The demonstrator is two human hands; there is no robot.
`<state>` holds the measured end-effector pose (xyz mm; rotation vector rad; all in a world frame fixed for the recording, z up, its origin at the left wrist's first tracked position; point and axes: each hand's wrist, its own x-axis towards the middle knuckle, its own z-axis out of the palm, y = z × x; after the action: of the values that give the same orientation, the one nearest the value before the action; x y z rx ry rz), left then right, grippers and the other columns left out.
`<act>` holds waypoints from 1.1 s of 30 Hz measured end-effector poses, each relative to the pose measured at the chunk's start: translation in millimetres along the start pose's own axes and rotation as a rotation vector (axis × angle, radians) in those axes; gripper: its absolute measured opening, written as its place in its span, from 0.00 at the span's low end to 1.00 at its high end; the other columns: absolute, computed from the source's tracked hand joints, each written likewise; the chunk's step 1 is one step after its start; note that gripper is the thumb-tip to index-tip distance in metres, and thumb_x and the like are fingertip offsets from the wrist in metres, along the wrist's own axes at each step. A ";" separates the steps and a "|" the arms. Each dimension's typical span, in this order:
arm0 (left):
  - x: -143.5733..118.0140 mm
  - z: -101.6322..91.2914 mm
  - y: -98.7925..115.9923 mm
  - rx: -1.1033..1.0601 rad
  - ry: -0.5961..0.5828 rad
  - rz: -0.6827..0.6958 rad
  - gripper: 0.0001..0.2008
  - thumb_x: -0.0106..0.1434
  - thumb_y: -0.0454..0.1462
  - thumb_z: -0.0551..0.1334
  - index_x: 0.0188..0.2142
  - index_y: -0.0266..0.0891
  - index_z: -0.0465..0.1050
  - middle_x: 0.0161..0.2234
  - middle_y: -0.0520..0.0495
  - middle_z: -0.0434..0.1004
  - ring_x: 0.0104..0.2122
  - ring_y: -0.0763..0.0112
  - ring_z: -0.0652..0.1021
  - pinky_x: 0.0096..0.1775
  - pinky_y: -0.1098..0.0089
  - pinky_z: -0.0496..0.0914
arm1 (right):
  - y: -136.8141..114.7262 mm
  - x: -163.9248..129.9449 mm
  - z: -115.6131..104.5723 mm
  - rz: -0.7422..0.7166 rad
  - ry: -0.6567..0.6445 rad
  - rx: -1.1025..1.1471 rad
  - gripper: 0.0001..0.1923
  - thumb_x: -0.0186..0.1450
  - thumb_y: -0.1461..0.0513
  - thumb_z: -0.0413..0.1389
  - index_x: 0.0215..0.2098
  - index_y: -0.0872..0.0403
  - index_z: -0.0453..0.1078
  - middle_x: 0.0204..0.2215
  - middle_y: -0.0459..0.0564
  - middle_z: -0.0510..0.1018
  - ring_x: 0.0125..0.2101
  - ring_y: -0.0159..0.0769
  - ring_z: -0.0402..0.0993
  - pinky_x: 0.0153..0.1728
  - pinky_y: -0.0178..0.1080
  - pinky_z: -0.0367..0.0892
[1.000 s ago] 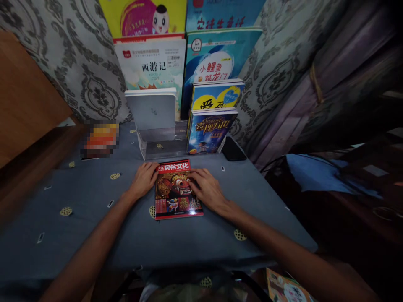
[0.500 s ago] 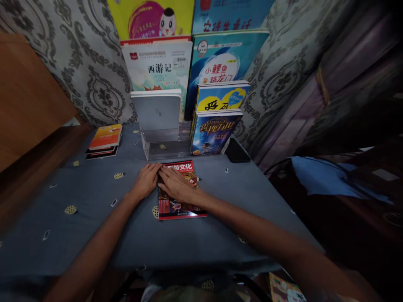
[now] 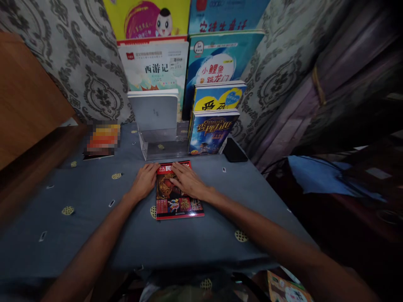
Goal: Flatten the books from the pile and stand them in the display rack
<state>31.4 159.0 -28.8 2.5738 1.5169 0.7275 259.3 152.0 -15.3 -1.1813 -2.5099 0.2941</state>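
A red magazine (image 3: 176,201) with a mask picture on its cover lies flat on the grey-blue tablecloth (image 3: 94,218) in front of me. My left hand (image 3: 145,181) rests against the magazine's left edge, fingers on the cloth and the upper left corner. My right hand (image 3: 188,180) lies flat on the upper half of the cover, fingers spread and pointing left. Neither hand lifts the magazine.
A clear acrylic book stand (image 3: 163,144) sits just behind the magazine, holding a grey book (image 3: 154,111) and a dark blue book (image 3: 210,132). More books lean on the wall behind. A black phone (image 3: 234,150) lies right, an orange book stack (image 3: 102,140) left.
My right hand slid left across the cover from the right edge, then drew back a little to the upper middle. The left hand and magazine stayed where they were.
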 end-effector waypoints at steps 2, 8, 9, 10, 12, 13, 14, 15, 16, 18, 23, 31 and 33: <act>0.0 -0.6 0.2 0.000 -0.001 -0.004 0.21 0.69 0.30 0.50 0.58 0.38 0.70 0.58 0.38 0.74 0.56 0.56 0.72 0.58 0.49 0.68 | 7.3 -5.2 -3.4 0.010 -0.004 0.003 0.26 0.74 0.56 0.48 0.66 0.60 0.62 0.67 0.64 0.63 0.69 0.49 0.56 0.67 0.56 0.54; -0.6 -3.1 1.0 -0.015 -0.008 0.003 0.22 0.68 0.30 0.51 0.58 0.39 0.70 0.58 0.38 0.73 0.57 0.55 0.72 0.58 0.48 0.68 | 23.8 -16.1 -10.2 0.107 0.013 0.001 0.24 0.74 0.57 0.48 0.65 0.56 0.63 0.67 0.62 0.64 0.68 0.47 0.57 0.67 0.59 0.51; -0.6 -3.3 0.9 -0.016 -0.011 0.003 0.22 0.68 0.30 0.51 0.58 0.39 0.70 0.58 0.38 0.73 0.57 0.55 0.72 0.58 0.48 0.68 | 26.5 -17.2 -10.5 0.130 0.025 0.003 0.24 0.74 0.57 0.48 0.65 0.55 0.63 0.67 0.61 0.64 0.68 0.48 0.57 0.66 0.60 0.52; -0.7 -3.5 0.8 -0.014 -0.013 0.001 0.22 0.68 0.30 0.51 0.58 0.40 0.70 0.59 0.38 0.73 0.57 0.54 0.72 0.58 0.48 0.68 | 29.3 -18.2 -10.7 0.149 0.040 0.009 0.23 0.74 0.57 0.48 0.65 0.55 0.64 0.67 0.61 0.64 0.68 0.48 0.58 0.66 0.60 0.52; -0.7 -3.4 0.2 -0.009 -0.015 -0.001 0.22 0.68 0.30 0.51 0.58 0.40 0.70 0.59 0.38 0.73 0.57 0.54 0.72 0.59 0.48 0.67 | 35.1 -19.3 -10.5 0.168 0.070 0.034 0.23 0.74 0.58 0.47 0.64 0.56 0.65 0.66 0.61 0.65 0.67 0.48 0.59 0.66 0.59 0.52; -0.7 -3.2 -0.2 -0.007 -0.014 0.000 0.22 0.68 0.30 0.50 0.58 0.40 0.70 0.59 0.38 0.73 0.57 0.55 0.72 0.59 0.48 0.67 | 38.0 -19.5 -10.3 0.169 0.080 0.054 0.23 0.74 0.58 0.47 0.63 0.57 0.66 0.66 0.62 0.66 0.67 0.47 0.60 0.66 0.59 0.52; -0.6 -2.8 -0.6 -0.004 -0.012 0.003 0.21 0.68 0.30 0.50 0.58 0.39 0.70 0.59 0.38 0.73 0.57 0.55 0.72 0.59 0.48 0.67 | 41.1 -19.4 -10.2 0.167 0.087 0.078 0.23 0.74 0.58 0.47 0.63 0.58 0.66 0.65 0.62 0.66 0.67 0.47 0.60 0.66 0.58 0.52; -0.5 -2.4 -1.0 -0.001 -0.010 0.008 0.21 0.69 0.31 0.50 0.58 0.39 0.70 0.58 0.39 0.73 0.57 0.55 0.72 0.59 0.48 0.67 | 44.2 -19.2 -10.1 0.163 0.091 0.106 0.23 0.74 0.58 0.47 0.63 0.58 0.67 0.65 0.62 0.67 0.66 0.47 0.61 0.66 0.58 0.52; -0.4 -1.9 -1.2 0.004 -0.008 0.014 0.21 0.70 0.31 0.49 0.58 0.39 0.70 0.58 0.39 0.73 0.57 0.55 0.72 0.59 0.49 0.67 | 47.5 -18.7 -10.3 0.158 0.095 0.137 0.23 0.74 0.57 0.46 0.62 0.57 0.67 0.64 0.61 0.68 0.66 0.47 0.62 0.66 0.58 0.53; -0.1 -1.1 -1.1 0.015 -0.003 0.022 0.19 0.72 0.34 0.49 0.57 0.39 0.71 0.58 0.39 0.74 0.57 0.56 0.72 0.59 0.50 0.67 | 54.3 -17.6 -11.2 0.147 0.113 0.202 0.22 0.74 0.57 0.46 0.62 0.54 0.68 0.63 0.57 0.71 0.64 0.45 0.65 0.65 0.56 0.56; 1.3 -2.6 2.6 0.068 -0.003 0.006 0.18 0.73 0.40 0.50 0.55 0.38 0.72 0.59 0.39 0.73 0.59 0.55 0.71 0.59 0.50 0.66 | 67.2 -15.2 -15.2 0.155 0.147 0.355 0.22 0.74 0.58 0.45 0.62 0.56 0.67 0.59 0.56 0.76 0.58 0.43 0.72 0.61 0.49 0.65; 13.0 -9.1 15.5 0.124 -0.117 0.065 0.20 0.73 0.43 0.51 0.58 0.38 0.70 0.61 0.38 0.72 0.63 0.51 0.68 0.59 0.47 0.65 | 73.6 -12.5 -13.8 0.123 0.178 0.483 0.23 0.76 0.54 0.42 0.63 0.55 0.65 0.58 0.56 0.76 0.59 0.42 0.72 0.62 0.49 0.64; 18.1 -7.3 23.1 0.122 -0.143 0.118 0.21 0.73 0.44 0.51 0.59 0.38 0.70 0.62 0.38 0.72 0.64 0.53 0.67 0.61 0.48 0.63 | 74.3 -12.3 -13.1 0.117 0.187 0.498 0.24 0.76 0.52 0.42 0.63 0.52 0.65 0.58 0.55 0.77 0.59 0.42 0.72 0.61 0.50 0.65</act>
<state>54.2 161.1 -9.1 2.7567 1.4187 0.4614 324.0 189.8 -30.6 -1.0877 -2.0419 0.7511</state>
